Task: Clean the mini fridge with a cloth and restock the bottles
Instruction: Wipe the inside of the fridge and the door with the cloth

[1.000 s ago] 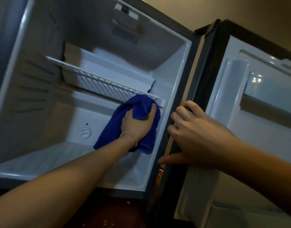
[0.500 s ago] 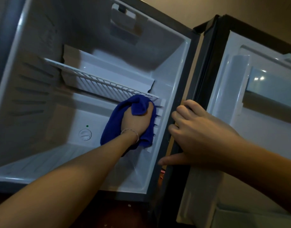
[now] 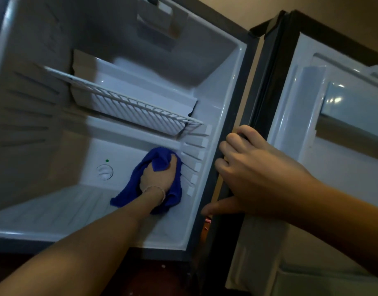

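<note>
Left hand (image 3: 159, 178) bunching plush blue cloth (image 3: 175, 189), ribbed white fridge (image 3: 230, 116) wall

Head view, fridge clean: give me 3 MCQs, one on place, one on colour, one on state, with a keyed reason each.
1. Where is the cloth in the mini fridge?
A. on top of the wire shelf
B. low at the back, near the right inner wall, below the wire shelf
C. in the door rack

2. What colour is the cloth?
A. white
B. green
C. blue

3. What is the right hand doing?
A. gripping the fridge's front edge beside the open door
B. holding a bottle
C. turning the thermostat dial

Answers:
1 B: the left hand holds the cloth bunched under the wire shelf, by the ribbed right wall.
2 C: it is deep blue against the white liner.
3 A: its fingers curl round the dark edge, with the door open; the thermostat dial is untouched and no bottle is in view.
</note>
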`<action>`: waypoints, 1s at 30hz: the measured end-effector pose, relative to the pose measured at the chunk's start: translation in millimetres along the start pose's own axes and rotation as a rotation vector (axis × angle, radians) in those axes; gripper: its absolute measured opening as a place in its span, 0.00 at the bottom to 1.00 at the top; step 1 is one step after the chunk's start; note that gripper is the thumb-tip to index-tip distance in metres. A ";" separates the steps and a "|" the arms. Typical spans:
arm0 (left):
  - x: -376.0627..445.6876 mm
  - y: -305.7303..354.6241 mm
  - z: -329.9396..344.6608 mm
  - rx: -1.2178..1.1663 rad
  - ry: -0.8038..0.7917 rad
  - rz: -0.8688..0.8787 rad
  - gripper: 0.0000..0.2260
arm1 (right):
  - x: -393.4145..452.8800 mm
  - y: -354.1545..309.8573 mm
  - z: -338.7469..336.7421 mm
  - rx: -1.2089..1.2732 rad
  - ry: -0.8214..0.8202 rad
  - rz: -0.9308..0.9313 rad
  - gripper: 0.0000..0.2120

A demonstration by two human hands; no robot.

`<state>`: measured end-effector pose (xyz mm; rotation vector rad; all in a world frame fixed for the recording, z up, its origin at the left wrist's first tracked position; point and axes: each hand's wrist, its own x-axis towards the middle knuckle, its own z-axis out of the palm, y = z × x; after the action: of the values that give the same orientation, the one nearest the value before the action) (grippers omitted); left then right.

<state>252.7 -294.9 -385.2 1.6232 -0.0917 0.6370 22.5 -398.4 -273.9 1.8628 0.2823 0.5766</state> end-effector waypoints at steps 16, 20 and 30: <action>-78.9 45.9 -34.6 -0.051 -0.004 0.129 0.22 | -2.9 -0.6 -5.6 0.022 0.004 0.001 0.53; -64.6 55.7 -34.2 -0.116 -0.098 -0.049 0.20 | -3.1 -0.6 -5.1 0.030 0.002 0.006 0.52; -0.2 19.0 -6.9 -0.043 -0.302 -0.333 0.46 | -4.0 -0.7 -5.4 0.021 -0.017 0.009 0.52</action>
<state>242.2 -291.8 -368.2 1.6355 -0.0537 0.1321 16.3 -395.7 -274.2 1.8894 0.2698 0.5654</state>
